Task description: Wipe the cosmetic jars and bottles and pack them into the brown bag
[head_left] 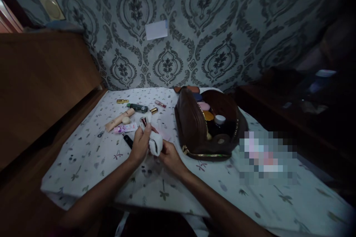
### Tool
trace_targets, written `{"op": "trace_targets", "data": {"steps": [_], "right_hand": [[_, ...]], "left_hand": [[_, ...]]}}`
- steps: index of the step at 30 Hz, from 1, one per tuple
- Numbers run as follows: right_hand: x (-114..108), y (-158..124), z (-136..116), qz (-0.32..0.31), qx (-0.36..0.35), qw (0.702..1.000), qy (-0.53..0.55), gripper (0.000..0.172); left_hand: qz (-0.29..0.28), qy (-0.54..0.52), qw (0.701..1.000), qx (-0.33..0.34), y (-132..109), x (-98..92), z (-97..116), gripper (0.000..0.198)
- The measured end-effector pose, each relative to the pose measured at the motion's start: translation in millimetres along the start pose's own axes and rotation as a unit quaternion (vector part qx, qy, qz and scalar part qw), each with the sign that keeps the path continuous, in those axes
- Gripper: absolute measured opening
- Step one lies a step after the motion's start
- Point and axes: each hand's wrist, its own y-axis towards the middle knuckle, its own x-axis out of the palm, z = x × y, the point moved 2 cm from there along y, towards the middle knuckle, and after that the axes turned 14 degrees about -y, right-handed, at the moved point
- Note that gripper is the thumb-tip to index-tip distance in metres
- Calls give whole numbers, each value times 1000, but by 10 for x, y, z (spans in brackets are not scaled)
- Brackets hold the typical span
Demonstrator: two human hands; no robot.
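Just above the printed cloth, my left hand (139, 143) is closed around a small shiny rose-gold tube (144, 121), exact kind unclear, with white fabric about it. A bunched white cloth (155, 143) sits between both hands. My right hand (170, 156) grips the cloth's right side, its fingertips partly hidden. Left of the hands lie a peach tube (119, 119), a purple-and-white tube (125, 127), a round cream-coloured item (126, 120) and a black stick-like item (128, 140). Beyond them are a dark green bottle (137, 107), a gold cap-like piece (154, 110) and a pink slim tube (160, 104).
A brown zip bag (191, 126) stands unzipped at right, holding a white-capped bottle (220, 119) and a yellow-lidded item (208, 115). A gold tube (122, 101) lies at the back left. Wooden furniture (47, 92) borders the left; patterned wallpaper (167, 55) rises behind.
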Motion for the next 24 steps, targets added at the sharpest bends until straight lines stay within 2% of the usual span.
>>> {"op": "trace_targets", "data": {"steps": [3, 6, 8, 13, 16, 18, 21, 23, 24], "right_hand": [[5, -8, -17, -38, 25, 999, 5, 12], [-21, -46, -45, 3, 19, 998, -64, 12], [-35, -70, -64, 34, -3, 994, -105, 12], [-65, -77, -75, 89, -62, 987, -121, 15], [-93, -47, -67, 54, -59, 984, -160, 15], [-132, -35, -86, 36, -69, 975, -210, 17], [-216, -56, -153, 75, -80, 966, -235, 26], [-255, -90, -201, 116, -74, 970, -201, 34], [-260, -105, -220, 125, -76, 972, -184, 36]], "left_hand": [[14, -39, 999, 2, 62, -32, 66, 50], [66, -90, 993, 35, 85, -18, 113, 49], [75, -101, 991, 34, 68, 19, 86, 50], [15, -51, 998, 33, -24, 102, -57, 52], [-12, -3, 999, 38, -19, 63, -11, 52], [-54, 75, 994, 60, 12, -6, 111, 48], [-149, 248, 951, 113, 45, -151, 332, 36], [-205, 380, 896, 106, 49, -252, 411, 34], [-229, 449, 859, 90, 48, -296, 420, 36]]}}
